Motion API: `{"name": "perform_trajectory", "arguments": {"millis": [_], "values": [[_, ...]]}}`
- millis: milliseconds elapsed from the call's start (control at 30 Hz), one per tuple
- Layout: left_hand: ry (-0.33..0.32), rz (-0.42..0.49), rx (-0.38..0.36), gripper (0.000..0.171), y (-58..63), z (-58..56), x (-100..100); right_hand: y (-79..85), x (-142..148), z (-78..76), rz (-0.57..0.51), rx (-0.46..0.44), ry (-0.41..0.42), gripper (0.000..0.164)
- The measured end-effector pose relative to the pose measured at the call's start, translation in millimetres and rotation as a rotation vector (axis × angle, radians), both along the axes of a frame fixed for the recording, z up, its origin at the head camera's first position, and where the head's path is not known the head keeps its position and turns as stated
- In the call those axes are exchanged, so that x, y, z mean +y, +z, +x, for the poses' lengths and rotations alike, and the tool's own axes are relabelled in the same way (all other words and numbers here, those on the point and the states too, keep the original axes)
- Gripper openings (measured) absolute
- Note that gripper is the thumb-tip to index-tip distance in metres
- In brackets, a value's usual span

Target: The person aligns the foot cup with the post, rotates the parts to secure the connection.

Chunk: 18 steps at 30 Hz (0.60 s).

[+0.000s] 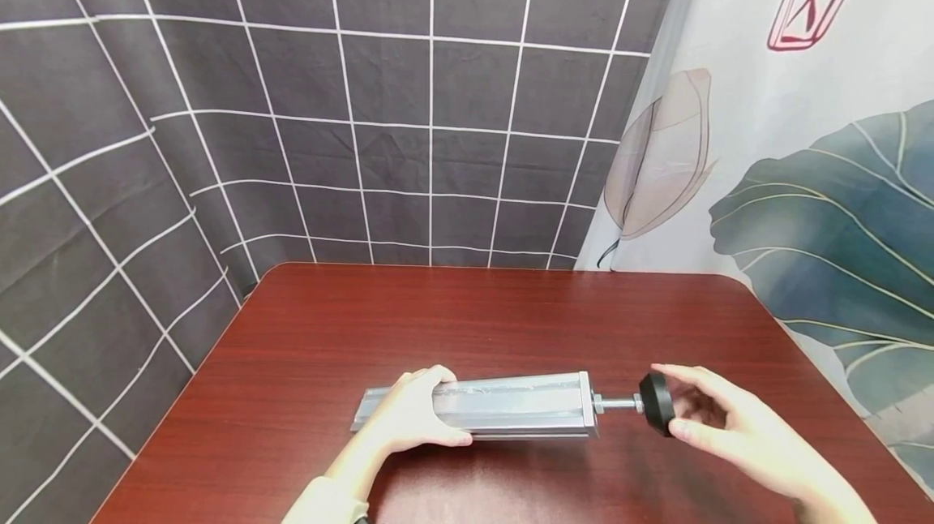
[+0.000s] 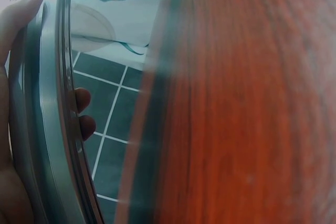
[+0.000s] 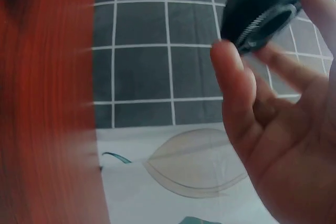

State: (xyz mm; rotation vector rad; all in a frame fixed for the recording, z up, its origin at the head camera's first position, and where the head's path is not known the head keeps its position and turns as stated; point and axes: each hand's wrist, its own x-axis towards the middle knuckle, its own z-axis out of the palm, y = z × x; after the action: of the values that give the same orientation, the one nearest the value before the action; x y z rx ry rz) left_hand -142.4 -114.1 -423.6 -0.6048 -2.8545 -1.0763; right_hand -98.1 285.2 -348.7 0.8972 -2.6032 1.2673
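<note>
A silver aluminium profile [image 1: 518, 404] lies roughly crosswise, at the near part of the table. My left hand [image 1: 409, 418] grips it near its left end, fingers over the far side and thumb along the near side. In the left wrist view the profile [image 2: 55, 103] runs upright, with fingertips [image 2: 82, 98] showing past its edge. From the right end plate a threaded rod [image 1: 619, 404] with nuts leads to a black levelling foot [image 1: 657, 404]. My right hand [image 1: 737, 431] pinches the rim of that foot between thumb and fingers; its hollow underside [image 3: 268, 27] faces the palm.
The reddish-brown wooden table [image 1: 438, 313] extends behind and beside the profile. A grey curtain with white grid lines [image 1: 387, 151] hangs behind and at the left. At the right hangs a white leaf-patterned curtain [image 1: 788, 126].
</note>
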Motion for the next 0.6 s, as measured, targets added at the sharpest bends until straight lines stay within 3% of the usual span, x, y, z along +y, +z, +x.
{"name": "perform_trajectory", "arguments": {"millis": [133,267,400,500,600], "values": [[0.0,-0.004,-0.004,0.064,0.5,0.1,0.4,-1.4,-0.8,-1.4,0.063,-0.048,-0.107,0.035],[0.003,-0.01,-0.004,0.064,-0.5,1.0,0.3,2.7,1.4,-1.9,0.115,-0.044,-0.138,0.032],[0.002,-0.012,-0.001,0.064,-1.5,1.1,0.6,8.4,5.3,-0.2,0.088,-0.001,-0.084,0.054],[0.002,-0.01,-0.002,0.064,-1.5,0.6,1.1,10.7,8.7,2.0,0.075,-0.004,0.014,0.071],[0.005,-0.008,-0.003,0.065,-1.1,-0.1,1.5,9.5,10.1,3.2,0.058,-0.039,0.11,0.076]]}}
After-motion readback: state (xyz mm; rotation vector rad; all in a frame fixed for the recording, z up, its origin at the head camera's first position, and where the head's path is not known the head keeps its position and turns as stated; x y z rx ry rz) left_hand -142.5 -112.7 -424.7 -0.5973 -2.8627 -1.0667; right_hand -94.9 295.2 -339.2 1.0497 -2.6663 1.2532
